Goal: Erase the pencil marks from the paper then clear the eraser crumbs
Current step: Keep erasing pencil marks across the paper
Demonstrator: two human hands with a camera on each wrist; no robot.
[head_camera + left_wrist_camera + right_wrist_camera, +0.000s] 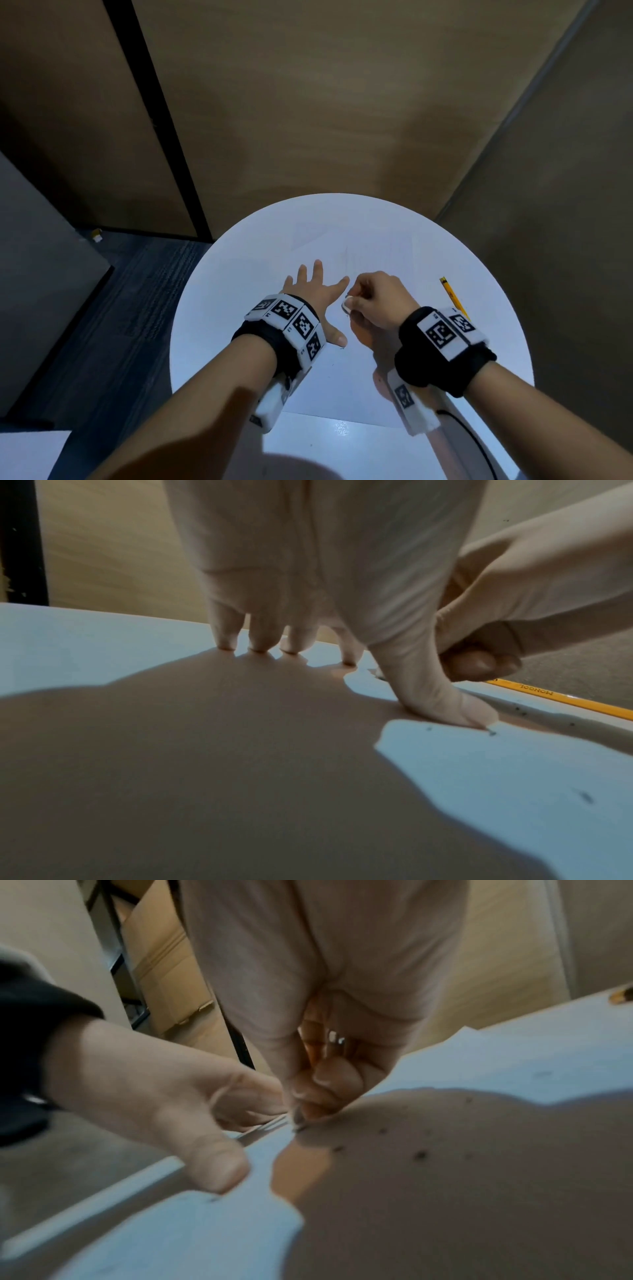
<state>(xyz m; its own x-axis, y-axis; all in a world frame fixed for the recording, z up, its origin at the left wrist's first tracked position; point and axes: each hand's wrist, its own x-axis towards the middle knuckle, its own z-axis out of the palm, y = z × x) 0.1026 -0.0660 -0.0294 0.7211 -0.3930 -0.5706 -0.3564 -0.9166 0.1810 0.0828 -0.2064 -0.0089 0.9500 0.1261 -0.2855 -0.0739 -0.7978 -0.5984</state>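
Hands, two: left hand (pixel 317 298) spread flat, fingers straight, pressing the paper (pixel 342 377); right hand (pixel 376 301) curled, pinching one small white eraser (pixel 346 304) with its tip on the sheet, just beside the left forefinger. Paper, one white sheet, lying on the round white worktop (pixel 239 257); dark eraser crumbs (pixel 419 1154), several, scattered near the right hand. Pencil (pixel 555 697), one, yellow, printed "MONGOL", lying on the worktop to the right of the hands.

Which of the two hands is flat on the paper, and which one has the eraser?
The left hand lies flat, fingers spread, on the paper. The right hand is curled, pinching the small eraser down against the sheet.
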